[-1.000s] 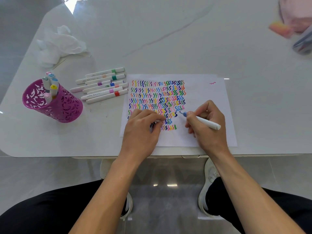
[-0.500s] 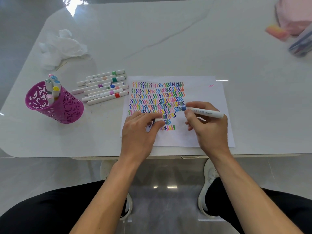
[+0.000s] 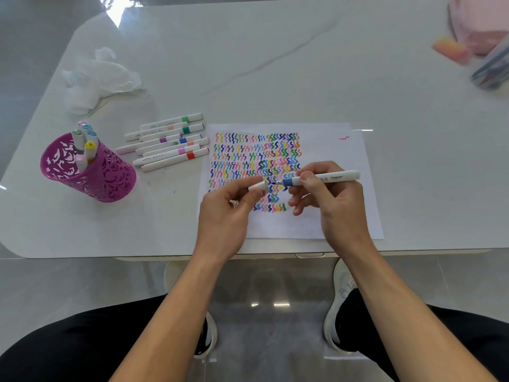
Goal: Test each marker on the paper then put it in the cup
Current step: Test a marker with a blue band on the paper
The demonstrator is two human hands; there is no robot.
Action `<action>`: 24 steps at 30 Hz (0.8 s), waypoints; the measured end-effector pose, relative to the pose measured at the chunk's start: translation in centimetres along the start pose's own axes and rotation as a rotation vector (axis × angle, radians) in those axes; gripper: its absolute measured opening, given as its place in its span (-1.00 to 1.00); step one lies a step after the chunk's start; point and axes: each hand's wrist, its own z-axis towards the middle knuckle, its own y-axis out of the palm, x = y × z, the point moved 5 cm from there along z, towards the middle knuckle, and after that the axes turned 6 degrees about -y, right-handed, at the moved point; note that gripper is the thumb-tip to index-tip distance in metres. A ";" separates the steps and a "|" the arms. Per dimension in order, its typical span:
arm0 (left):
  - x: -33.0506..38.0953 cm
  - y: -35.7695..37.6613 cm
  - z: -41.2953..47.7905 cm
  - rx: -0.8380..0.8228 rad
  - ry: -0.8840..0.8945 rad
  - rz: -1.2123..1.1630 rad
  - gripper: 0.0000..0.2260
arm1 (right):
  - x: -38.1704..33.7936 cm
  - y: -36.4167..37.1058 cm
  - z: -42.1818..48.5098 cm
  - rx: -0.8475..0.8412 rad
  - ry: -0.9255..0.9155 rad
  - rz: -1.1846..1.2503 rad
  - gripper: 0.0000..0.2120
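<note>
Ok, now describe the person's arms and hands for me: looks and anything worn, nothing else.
The left hand and right hand are bare, with no gloves and no rings showing. The left forearm and right forearm are uncovered down to the frame's edge, with no sleeves, watch, bands or markings visible. The nails that show look short and unpainted.

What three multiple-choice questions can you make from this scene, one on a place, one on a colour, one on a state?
1. Where is the purple cup? A) left of the paper B) on the paper C) right of it
2. The marker in the right hand has a band near its tip coloured: A) red B) blue C) yellow
3. That marker is: A) capped B) uncapped C) in the cup
Answers: 1 A, it stands left of the loose markers; 2 B, blue shows; 3 B, tip bare, the left hand holds the cap.
</note>
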 end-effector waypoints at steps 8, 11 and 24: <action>0.5 0.5 -0.4 -0.070 0.046 0.047 -0.81 | 0.5 0.5 -0.1 -0.044 0.005 -0.010 -0.90; 0.8 0.7 -0.6 -0.097 0.072 0.063 -0.83 | 0.7 0.5 -0.1 -0.061 0.010 -0.009 -0.89; 1.5 0.7 -0.8 -0.124 0.099 0.078 -0.85 | 0.8 0.2 0.2 -0.126 0.044 0.003 -0.84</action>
